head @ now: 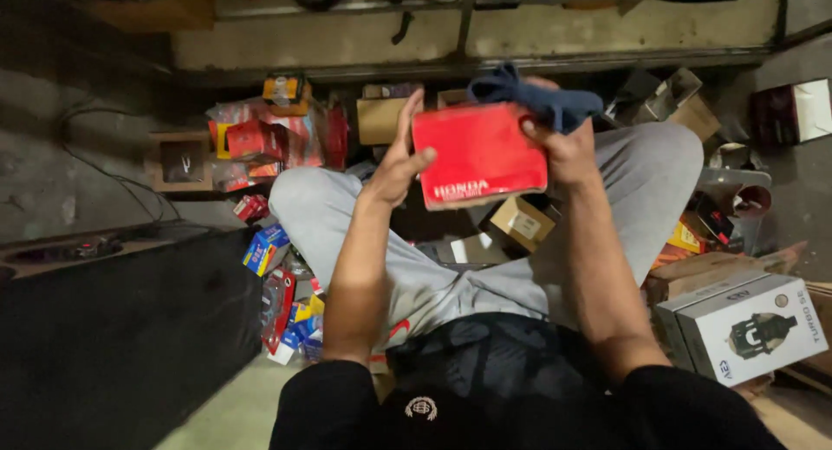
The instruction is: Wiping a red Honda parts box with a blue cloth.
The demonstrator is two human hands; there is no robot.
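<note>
Above our grey-trousered knees, our left hand (397,160) and right hand (565,147) clamp a flat red cardboard box (479,154) by its sides; the right also pins a dark blue cloth (533,97) against its top edge.

Dim room, lit from above. Grey concrete floor (52,173) is littered with small cartons (260,147). A metal shelf rack (468,25) is set against the far wall; a dark panel (113,337) is seen at left
</note>
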